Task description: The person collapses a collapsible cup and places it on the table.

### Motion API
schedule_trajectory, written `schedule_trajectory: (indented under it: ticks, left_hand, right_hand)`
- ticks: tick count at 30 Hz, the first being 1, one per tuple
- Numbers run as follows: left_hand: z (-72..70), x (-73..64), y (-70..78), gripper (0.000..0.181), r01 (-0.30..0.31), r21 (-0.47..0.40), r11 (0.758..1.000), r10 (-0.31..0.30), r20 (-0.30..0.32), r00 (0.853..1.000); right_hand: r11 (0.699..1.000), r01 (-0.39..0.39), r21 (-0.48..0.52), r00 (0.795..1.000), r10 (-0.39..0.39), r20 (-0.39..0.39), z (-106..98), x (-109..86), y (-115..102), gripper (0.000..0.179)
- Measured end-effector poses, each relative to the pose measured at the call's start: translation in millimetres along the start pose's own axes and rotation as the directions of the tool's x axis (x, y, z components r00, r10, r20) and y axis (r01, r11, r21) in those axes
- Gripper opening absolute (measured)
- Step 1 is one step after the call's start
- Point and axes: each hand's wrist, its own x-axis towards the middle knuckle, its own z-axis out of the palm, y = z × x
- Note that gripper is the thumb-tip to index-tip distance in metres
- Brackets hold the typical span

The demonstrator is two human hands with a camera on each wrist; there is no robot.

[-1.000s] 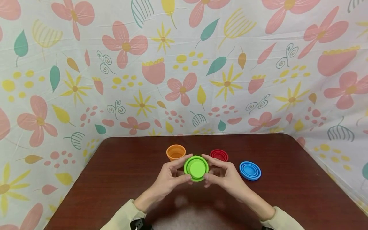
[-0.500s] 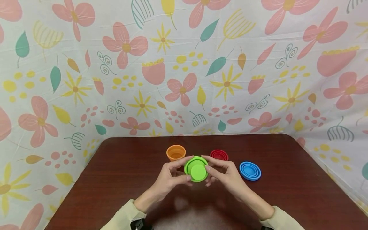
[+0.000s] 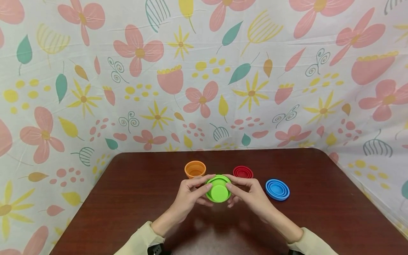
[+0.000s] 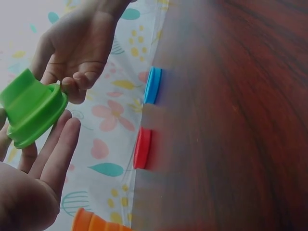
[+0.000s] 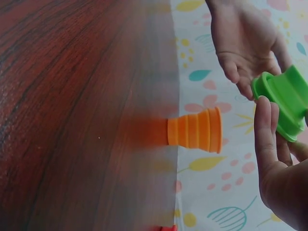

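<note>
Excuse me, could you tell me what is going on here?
A person's left hand and right hand are together holding a green collapsible cup above the dark table. It is partly extended, with the narrower end standing out from the rim and both thumbs on it. Beyond the hands, an orange cup stands upright and extended, while a red cup and a blue cup sit collapsed on the tabletop.

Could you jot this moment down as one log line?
left hand: holds green cup; right hand: holds same cup; orange cup: extended; red cup, blue cup: collapsed on table
</note>
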Motion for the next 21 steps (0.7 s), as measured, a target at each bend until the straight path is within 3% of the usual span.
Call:
schedule_trajectory:
  ticks: [21]
  left_hand:
    - [3.0, 0.1, 3.1, 0.033, -0.006, 0.021, 1.000, 0.006, -0.014, 1.000]
  right_hand:
    - [0.996, 0.094, 0.007, 0.995, -0.095, 0.023, -1.2, 1.6, 2.2, 0.035]
